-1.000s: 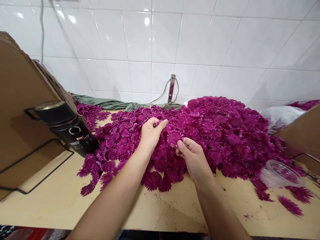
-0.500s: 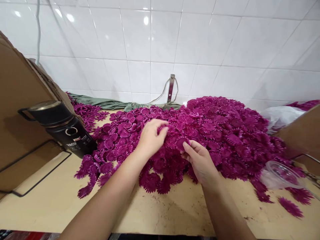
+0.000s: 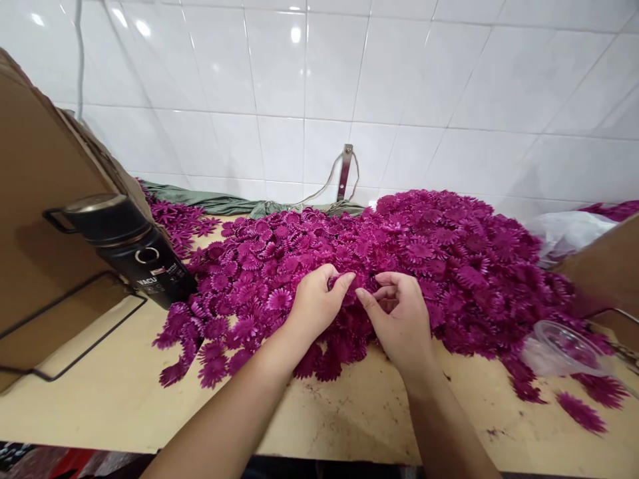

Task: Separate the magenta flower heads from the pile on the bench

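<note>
A broad heap of magenta artificial flower pieces (image 3: 429,239), round with jagged petals, lies in front of me. Over its front middle, my left hand (image 3: 319,299) has thumb and forefinger closed on one magenta flower piece (image 3: 344,280), mostly hidden by the fingers. Just to the right, my right hand (image 3: 402,316) has its thumb apart from its bent fingers, and nothing shows between them. Its thumb tip is close to the piece in my left hand.
A black vacuum bottle (image 3: 134,246) stands left, beside a cardboard box (image 3: 44,193) and a black wire frame (image 3: 94,346). Right of the heap are a clear plastic tub (image 3: 564,349), another cardboard piece (image 3: 604,266) and a white plastic bag (image 3: 569,233). Green cloth (image 3: 210,195) runs along the tiled wall.
My right hand held a flower piece and now has its fingers apart. My left hand has moved right and down toward it and now pinches a piece.
</note>
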Available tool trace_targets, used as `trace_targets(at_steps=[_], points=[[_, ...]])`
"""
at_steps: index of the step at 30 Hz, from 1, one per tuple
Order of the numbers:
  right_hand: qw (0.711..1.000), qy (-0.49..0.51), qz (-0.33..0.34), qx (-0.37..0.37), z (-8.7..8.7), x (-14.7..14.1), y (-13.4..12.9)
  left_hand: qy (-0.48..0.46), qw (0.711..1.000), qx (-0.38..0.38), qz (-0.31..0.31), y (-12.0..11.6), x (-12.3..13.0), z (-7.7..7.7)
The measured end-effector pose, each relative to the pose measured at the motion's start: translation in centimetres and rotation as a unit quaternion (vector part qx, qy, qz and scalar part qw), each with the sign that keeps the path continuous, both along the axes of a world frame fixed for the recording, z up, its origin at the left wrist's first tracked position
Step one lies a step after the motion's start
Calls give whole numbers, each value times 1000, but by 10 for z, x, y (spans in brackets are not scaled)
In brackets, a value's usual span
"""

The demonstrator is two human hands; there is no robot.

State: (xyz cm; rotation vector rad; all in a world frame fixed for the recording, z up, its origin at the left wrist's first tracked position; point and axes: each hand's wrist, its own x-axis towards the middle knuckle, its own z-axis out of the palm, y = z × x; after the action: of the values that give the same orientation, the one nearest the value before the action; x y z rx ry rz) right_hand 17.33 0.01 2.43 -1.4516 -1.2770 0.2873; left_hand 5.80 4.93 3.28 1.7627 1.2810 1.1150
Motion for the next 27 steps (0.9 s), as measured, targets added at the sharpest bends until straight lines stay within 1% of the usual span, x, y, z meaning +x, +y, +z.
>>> trace_targets(at_steps=[1, 3, 4, 5, 7, 9, 11, 15, 16, 18, 20, 21, 22, 24, 27], points=[[999, 10, 42, -16, 1, 0, 0, -16, 1000, -14, -10, -1, -1, -1], [988, 41, 140, -51, 2, 2, 2, -63, 996, -49, -47, -4, -3, -2], [981, 59, 174, -62, 3, 2, 3, -88, 992, -66, -66, -6, -5, -2], [977, 75, 190, -66, 3, 3, 4, -112, 987, -80, -83, -8, -6, -2], [976, 95, 189, -55, 2, 3, 5, -144, 978, -101, -111, -14, -10, -1], [979, 100, 172, -41, 2, 1, 5, -156, 973, -110, -126, -19, -12, 0], [983, 93, 157, -32, 1, -5, 4, -162, 973, -111, -123, -24, -13, 1], [988, 86, 121, -31, 0, -9, 10, -189, 971, -112, -93, -32, -19, -1], [988, 106, 108, -35, 0, -6, 14, -198, 969, -115, -90, -34, -22, -3], [979, 187, 66, -39, 2, 6, 23, -210, 966, -123, -85, -38, -30, -6], [960, 279, 18, -30, 6, 21, 31, -222, 963, -135, -76, -41, -41, -10], [953, 301, 7, -21, 9, 26, 33, -228, 961, -139, -74, -42, -45, -11], [952, 305, 6, -15, 12, 29, 35, -236, 958, -141, -75, -42, -49, -11], [960, 278, 33, -9, 17, 29, 36, -252, 953, -142, -88, -42, -52, -10], [975, 203, 81, -49, 20, 18, 37, -269, 947, -145, -99, -41, -49, -6]])
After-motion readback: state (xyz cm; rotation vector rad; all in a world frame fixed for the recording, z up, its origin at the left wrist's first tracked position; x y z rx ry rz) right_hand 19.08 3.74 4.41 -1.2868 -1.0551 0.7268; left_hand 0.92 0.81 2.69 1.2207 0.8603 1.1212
